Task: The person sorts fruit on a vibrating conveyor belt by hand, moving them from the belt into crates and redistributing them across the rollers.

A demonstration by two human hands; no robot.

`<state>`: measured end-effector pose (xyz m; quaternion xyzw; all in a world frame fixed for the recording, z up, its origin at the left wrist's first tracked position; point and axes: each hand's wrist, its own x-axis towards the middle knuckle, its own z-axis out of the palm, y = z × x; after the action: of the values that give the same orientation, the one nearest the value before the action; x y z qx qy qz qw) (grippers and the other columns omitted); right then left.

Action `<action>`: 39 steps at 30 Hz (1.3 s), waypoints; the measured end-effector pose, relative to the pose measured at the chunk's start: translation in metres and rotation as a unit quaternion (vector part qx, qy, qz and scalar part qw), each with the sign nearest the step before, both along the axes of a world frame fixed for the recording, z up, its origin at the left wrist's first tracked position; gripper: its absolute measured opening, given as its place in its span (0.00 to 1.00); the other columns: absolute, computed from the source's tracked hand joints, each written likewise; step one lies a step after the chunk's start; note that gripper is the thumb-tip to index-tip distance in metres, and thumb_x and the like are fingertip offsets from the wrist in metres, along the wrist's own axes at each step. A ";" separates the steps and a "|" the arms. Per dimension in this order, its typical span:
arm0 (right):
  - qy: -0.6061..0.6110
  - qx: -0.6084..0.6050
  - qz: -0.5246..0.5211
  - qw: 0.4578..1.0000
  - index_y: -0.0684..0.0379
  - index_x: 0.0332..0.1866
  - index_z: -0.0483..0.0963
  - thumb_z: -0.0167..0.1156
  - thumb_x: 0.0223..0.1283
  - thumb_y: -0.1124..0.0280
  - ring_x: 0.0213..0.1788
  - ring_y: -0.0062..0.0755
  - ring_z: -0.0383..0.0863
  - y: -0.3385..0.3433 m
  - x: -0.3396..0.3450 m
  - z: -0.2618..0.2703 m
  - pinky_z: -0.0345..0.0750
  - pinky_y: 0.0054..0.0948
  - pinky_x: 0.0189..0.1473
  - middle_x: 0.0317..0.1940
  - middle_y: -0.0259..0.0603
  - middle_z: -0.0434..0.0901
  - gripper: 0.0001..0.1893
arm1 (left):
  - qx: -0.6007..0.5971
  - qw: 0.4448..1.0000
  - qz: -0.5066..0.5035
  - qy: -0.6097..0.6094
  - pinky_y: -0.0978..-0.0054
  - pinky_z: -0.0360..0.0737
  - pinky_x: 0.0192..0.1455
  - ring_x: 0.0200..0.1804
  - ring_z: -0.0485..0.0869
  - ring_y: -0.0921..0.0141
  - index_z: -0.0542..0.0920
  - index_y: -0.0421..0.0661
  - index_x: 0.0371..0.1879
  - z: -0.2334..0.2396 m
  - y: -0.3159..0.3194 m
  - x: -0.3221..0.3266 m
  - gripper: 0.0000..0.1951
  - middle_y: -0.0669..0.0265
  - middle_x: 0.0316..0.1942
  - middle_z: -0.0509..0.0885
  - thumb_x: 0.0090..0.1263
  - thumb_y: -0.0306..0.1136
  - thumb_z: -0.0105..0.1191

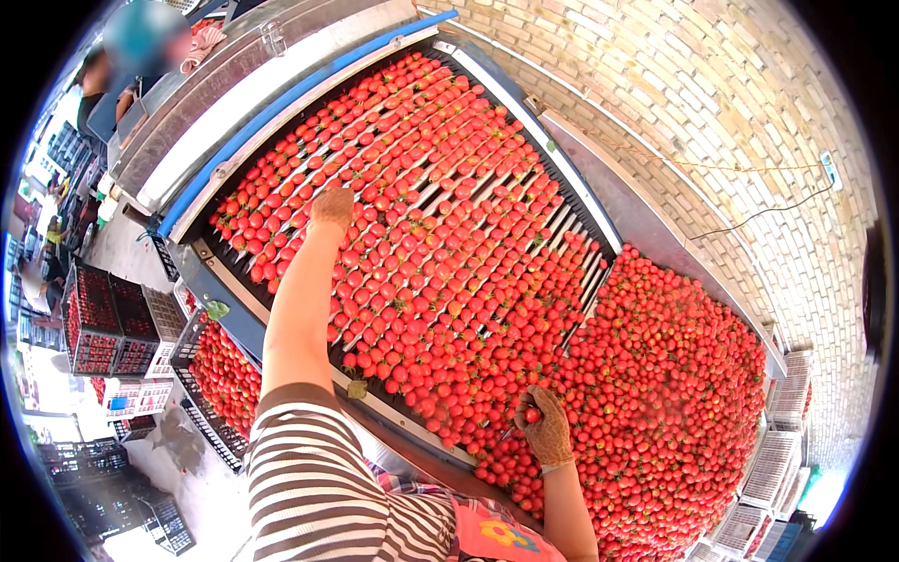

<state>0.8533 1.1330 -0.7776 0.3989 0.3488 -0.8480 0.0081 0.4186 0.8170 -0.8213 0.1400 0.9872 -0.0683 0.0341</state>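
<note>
Rows of red cherry tomatoes (414, 260), many with green stems, lie in the grooves of a metal roller conveyor (570, 223). My left hand (333, 206), in a brown glove, reaches over the far left part of the rollers. Its fingers point down among the tomatoes and are hidden by the back of the hand. My right hand (551, 430), also gloved, is at the near end, beside a large heap of cherry tomatoes (667, 400). Its fingers curl around one cherry tomato (532, 414).
A blue bar (302, 112) crosses the conveyor's far left end. Black crates (214, 432) of tomatoes stand at left, near stacked crates (95, 319). White crates (769, 467) line the right, below a brick wall (737, 91). A person (144, 42) is at upper left.
</note>
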 end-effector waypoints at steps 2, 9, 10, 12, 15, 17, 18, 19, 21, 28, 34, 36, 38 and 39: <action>0.004 0.017 0.004 1.000 0.60 0.49 0.75 0.55 0.67 0.68 0.39 0.27 0.78 0.001 0.000 0.013 0.79 0.29 0.40 0.39 0.38 0.79 0.11 | 0.314 0.948 0.047 0.034 0.62 0.81 0.41 0.41 0.86 0.58 0.81 0.43 0.43 0.024 0.022 0.049 0.11 0.54 0.40 0.86 0.68 0.34 0.50; 0.239 0.688 0.138 0.671 0.57 0.49 0.75 0.60 0.62 0.73 0.48 0.35 0.76 -0.068 -0.051 0.088 0.76 0.33 0.49 0.48 0.41 0.75 0.11 | 0.804 0.089 0.144 -0.569 0.78 0.78 0.39 0.41 0.78 0.74 0.76 0.49 0.44 0.022 0.107 0.309 0.09 0.67 0.37 0.79 0.71 0.37 0.48; 0.280 0.748 0.205 0.565 0.58 0.47 0.76 0.60 0.60 0.73 0.48 0.36 0.76 -0.086 -0.052 0.094 0.76 0.34 0.51 0.47 0.41 0.76 0.11 | 0.805 0.120 0.152 -0.561 0.75 0.78 0.45 0.43 0.78 0.72 0.76 0.49 0.44 0.031 0.105 0.327 0.09 0.66 0.39 0.79 0.71 0.38 0.48; 0.300 0.800 0.273 0.442 0.58 0.45 0.77 0.60 0.57 0.72 0.49 0.38 0.77 -0.097 -0.044 0.102 0.75 0.36 0.53 0.46 0.42 0.76 0.11 | 0.814 0.034 0.227 -0.533 0.73 0.79 0.49 0.42 0.79 0.70 0.77 0.47 0.44 0.082 0.112 0.353 0.10 0.65 0.37 0.80 0.71 0.38 0.48; 0.359 0.750 0.321 0.454 0.54 0.50 0.76 0.64 0.54 0.72 0.55 0.44 0.74 -0.137 -0.039 0.110 0.73 0.41 0.57 0.52 0.42 0.74 0.16 | 0.901 0.196 0.232 -0.309 0.70 0.76 0.56 0.45 0.81 0.67 0.77 0.44 0.48 0.064 0.078 0.387 0.15 0.62 0.40 0.81 0.69 0.39 0.49; 0.370 0.729 0.353 0.455 0.52 0.53 0.75 0.66 0.52 0.71 0.59 0.48 0.72 -0.142 -0.032 0.113 0.72 0.44 0.60 0.56 0.42 0.72 0.20 | 0.821 -0.059 0.314 -0.474 0.65 0.80 0.50 0.43 0.81 0.66 0.77 0.44 0.48 0.100 0.046 0.374 0.17 0.61 0.44 0.80 0.65 0.41 0.52; 0.391 0.709 0.350 0.472 0.51 0.53 0.75 0.67 0.51 0.70 0.61 0.47 0.71 -0.150 -0.029 0.120 0.71 0.43 0.61 0.59 0.42 0.71 0.21 | 0.878 0.056 0.311 -0.360 0.71 0.82 0.37 0.39 0.80 0.70 0.78 0.46 0.45 0.090 0.021 0.375 0.17 0.62 0.43 0.80 0.63 0.43 0.54; 0.392 0.707 0.347 0.475 0.51 0.53 0.75 0.67 0.51 0.70 0.61 0.47 0.71 -0.148 -0.024 0.119 0.71 0.43 0.61 0.59 0.42 0.71 0.21 | 0.862 -0.173 0.228 -0.418 0.80 0.77 0.25 0.36 0.79 0.74 0.78 0.48 0.42 0.081 -0.018 0.366 0.13 0.65 0.37 0.79 0.63 0.42 0.54; 0.363 0.720 0.317 0.499 0.54 0.50 0.74 0.65 0.53 0.67 0.59 0.47 0.72 -0.133 -0.010 0.107 0.71 0.44 0.59 0.56 0.42 0.72 0.18 | 0.937 0.005 0.224 -0.267 0.83 0.75 0.25 0.36 0.77 0.75 0.77 0.47 0.44 0.079 -0.097 0.354 0.15 0.65 0.39 0.77 0.64 0.42 0.55; 0.175 0.712 0.291 0.615 0.57 0.46 0.77 0.64 0.57 0.74 0.56 0.50 0.73 -0.067 0.045 0.077 0.74 0.43 0.54 0.53 0.45 0.74 0.12 | 0.124 0.829 0.375 0.396 0.52 0.63 0.67 0.64 0.65 0.48 0.68 0.43 0.62 0.071 -0.246 0.329 0.27 0.44 0.62 0.66 0.67 0.41 0.56; 0.112 0.682 0.235 0.683 0.58 0.46 0.78 0.63 0.57 0.76 0.53 0.47 0.76 -0.047 0.056 0.066 0.75 0.40 0.53 0.52 0.48 0.75 0.11 | 0.347 0.909 0.100 0.209 0.57 0.72 0.60 0.57 0.73 0.49 0.75 0.42 0.52 0.041 -0.083 0.170 0.14 0.50 0.55 0.75 0.70 0.33 0.49; 0.122 0.675 0.251 0.683 0.58 0.46 0.78 0.61 0.59 0.76 0.55 0.47 0.76 -0.057 0.047 0.069 0.75 0.38 0.54 0.53 0.49 0.75 0.10 | -0.139 0.964 -0.004 0.227 0.67 0.77 0.53 0.52 0.79 0.62 0.76 0.44 0.47 0.015 -0.123 0.088 0.12 0.58 0.48 0.79 0.68 0.30 0.47; 0.080 0.672 0.273 0.684 0.59 0.45 0.78 0.61 0.60 0.76 0.55 0.45 0.76 -0.049 0.053 0.062 0.74 0.36 0.56 0.52 0.50 0.75 0.09 | -0.106 0.976 0.032 0.189 0.68 0.79 0.47 0.48 0.80 0.66 0.77 0.47 0.45 -0.011 -0.123 0.058 0.11 0.60 0.44 0.81 0.67 0.30 0.45; 0.073 0.672 0.264 0.688 0.59 0.45 0.78 0.61 0.60 0.76 0.55 0.45 0.76 -0.046 0.056 0.052 0.74 0.36 0.56 0.52 0.50 0.75 0.09 | -0.102 0.979 0.066 0.161 0.68 0.81 0.43 0.44 0.82 0.65 0.78 0.49 0.43 -0.012 -0.134 0.040 0.09 0.62 0.42 0.82 0.67 0.32 0.46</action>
<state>0.9088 1.0872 -0.7255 0.1255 0.9159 -0.3759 -0.0639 0.4586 0.6834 -0.8332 0.0572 0.9746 -0.1882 -0.1069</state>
